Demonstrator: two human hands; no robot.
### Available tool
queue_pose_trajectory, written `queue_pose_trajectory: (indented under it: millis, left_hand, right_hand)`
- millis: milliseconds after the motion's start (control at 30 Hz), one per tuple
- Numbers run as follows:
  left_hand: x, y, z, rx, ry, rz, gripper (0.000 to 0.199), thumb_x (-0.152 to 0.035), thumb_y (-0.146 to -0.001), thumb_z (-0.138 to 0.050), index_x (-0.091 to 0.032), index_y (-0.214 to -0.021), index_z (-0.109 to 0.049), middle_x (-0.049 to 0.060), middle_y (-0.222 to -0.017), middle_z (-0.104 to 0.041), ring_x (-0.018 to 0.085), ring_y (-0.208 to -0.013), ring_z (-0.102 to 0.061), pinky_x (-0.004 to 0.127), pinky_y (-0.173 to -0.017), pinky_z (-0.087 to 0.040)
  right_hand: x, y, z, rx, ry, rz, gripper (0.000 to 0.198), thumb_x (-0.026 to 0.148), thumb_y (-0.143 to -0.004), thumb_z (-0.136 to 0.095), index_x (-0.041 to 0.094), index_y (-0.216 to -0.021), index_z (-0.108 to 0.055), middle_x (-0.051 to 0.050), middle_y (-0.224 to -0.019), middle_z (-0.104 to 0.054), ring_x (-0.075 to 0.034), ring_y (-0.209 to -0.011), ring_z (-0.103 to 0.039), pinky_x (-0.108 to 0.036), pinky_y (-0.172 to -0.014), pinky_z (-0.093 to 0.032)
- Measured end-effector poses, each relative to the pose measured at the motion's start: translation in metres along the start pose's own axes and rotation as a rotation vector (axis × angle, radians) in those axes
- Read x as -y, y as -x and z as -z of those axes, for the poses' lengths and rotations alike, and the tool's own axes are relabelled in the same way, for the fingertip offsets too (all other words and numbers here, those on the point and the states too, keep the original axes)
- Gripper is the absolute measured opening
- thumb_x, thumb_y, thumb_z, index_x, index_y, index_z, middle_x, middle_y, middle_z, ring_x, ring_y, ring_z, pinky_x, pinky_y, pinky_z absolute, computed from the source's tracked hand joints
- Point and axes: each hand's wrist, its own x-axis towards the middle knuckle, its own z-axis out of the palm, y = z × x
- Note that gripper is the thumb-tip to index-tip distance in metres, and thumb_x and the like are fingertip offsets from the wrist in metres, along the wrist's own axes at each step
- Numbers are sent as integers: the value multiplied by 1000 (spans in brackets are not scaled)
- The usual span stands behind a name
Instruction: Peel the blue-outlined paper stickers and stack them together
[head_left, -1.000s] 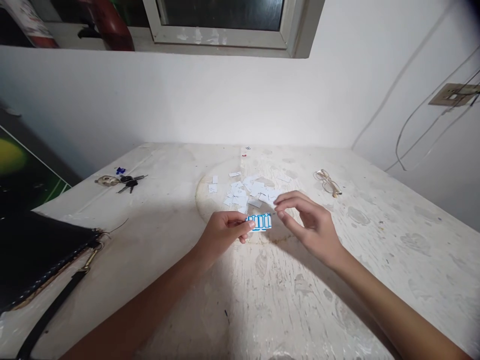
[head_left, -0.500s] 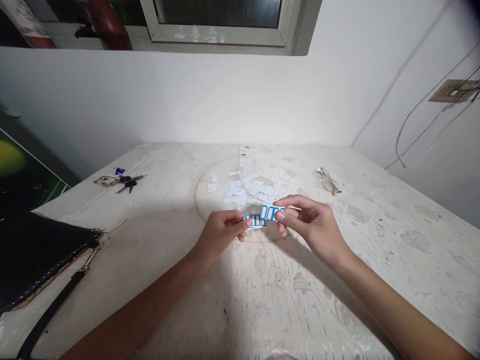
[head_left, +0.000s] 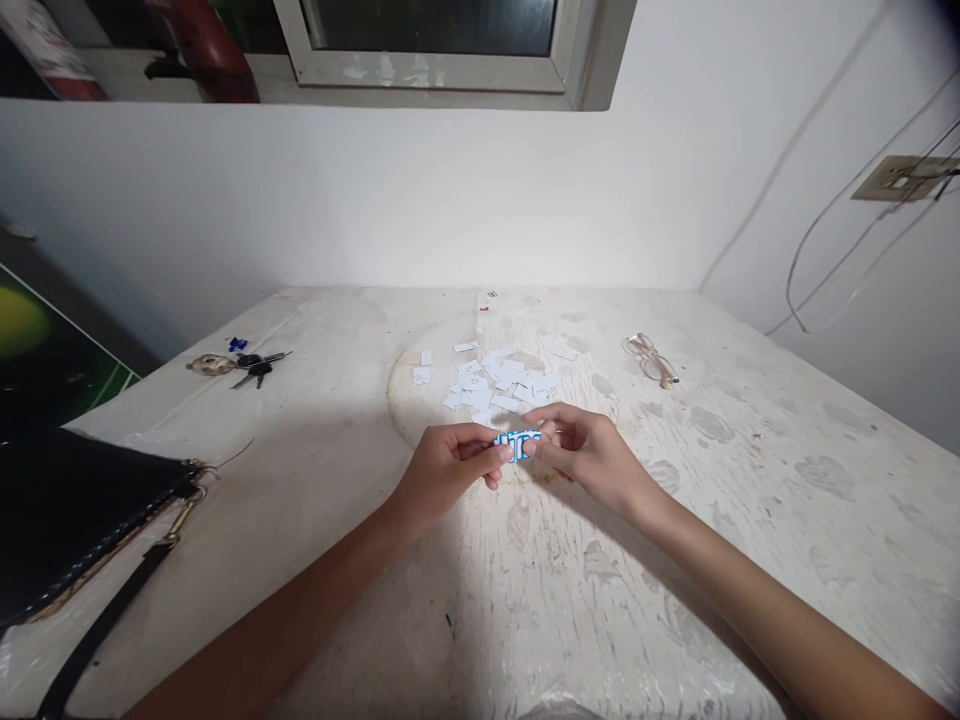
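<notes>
Between my two hands are small white paper pieces (head_left: 517, 443) printed with blue outlined shapes, brought together so that they overlap. My left hand (head_left: 450, 460) pinches their left end between thumb and fingers. At the right end, the thumb and fingers of my right hand (head_left: 589, 450) are closed on the paper too. Just beyond my hands, a loose pile of white paper slips (head_left: 480, 380) lies on the table, mostly plain side up. How many pieces are held cannot be made out.
Keys (head_left: 259, 368) with a metal fob lie at the left, near a small blue object (head_left: 238, 344). Eyeglasses (head_left: 650, 360) rest at the right. A black bag (head_left: 82, 520) with a strap covers the left table edge. Cables hang from a wall socket (head_left: 900, 178).
My right hand has moved left and slightly down, bringing its blue-printed piece over the one in my left hand. My left hand has barely moved.
</notes>
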Motion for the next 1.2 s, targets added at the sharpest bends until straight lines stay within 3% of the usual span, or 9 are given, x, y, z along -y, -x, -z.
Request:
queue_pose_trajectory:
  millis: [167,300,500,667,967,1200]
  left_hand:
    - [-1,0,1,28,-28,-8,20,-34,-72,-65,-14,-76,-67,-1,-56,-59,10,-56,-54,23,-58,-44]
    - [4,-2,3,58,-89,-19,20,-33,-76,-59,-14,-78,-66,-1,-58,-59,11,-58,-55,23,-61,-44]
    - [9,-3,4,157,-83,-3,24,-36,-82,-51,-14,-76,-61,1,-64,-61,12,-61,-59,25,-62,-48]
    - [10,1,0,198,5,22,27,-32,-78,-58,-19,-99,-49,2,-76,-64,16,-67,-63,31,-64,-52]
    - [9,1,-3,176,-25,-56,24,-27,-79,-58,-20,-97,-43,2,-76,-67,16,-73,-65,32,-70,-51]
    - [9,2,-1,179,-91,-95,20,-29,-80,-56,-19,-96,-48,3,-78,-69,18,-77,-66,32,-71,-53]
  right_hand:
    - [-6,-3,3,52,-2,-19,20,32,-71,-66,16,-67,-56,3,-59,-47,-7,-50,-40,-24,-46,-31]
    - [-12,-4,2,102,-72,-12,18,28,-70,-68,17,-70,-54,3,-57,-51,-8,-49,-45,-24,-47,-35]
    - [-9,0,-4,141,-155,7,21,30,-74,-65,18,-89,-59,3,-58,-52,-9,-46,-49,-23,-43,-39]
    - [-8,0,-4,89,-163,-43,21,33,-72,-66,16,-82,-59,3,-50,-54,-10,-44,-51,-25,-44,-42]
    - [-7,-2,2,169,-267,-10,21,31,-70,-69,16,-83,-59,4,-57,-54,-9,-45,-52,-23,-41,-43]
    - [-6,-3,3,212,-347,-99,22,30,-67,-72,16,-81,-62,2,-58,-56,-7,-43,-50,-22,-41,-39]
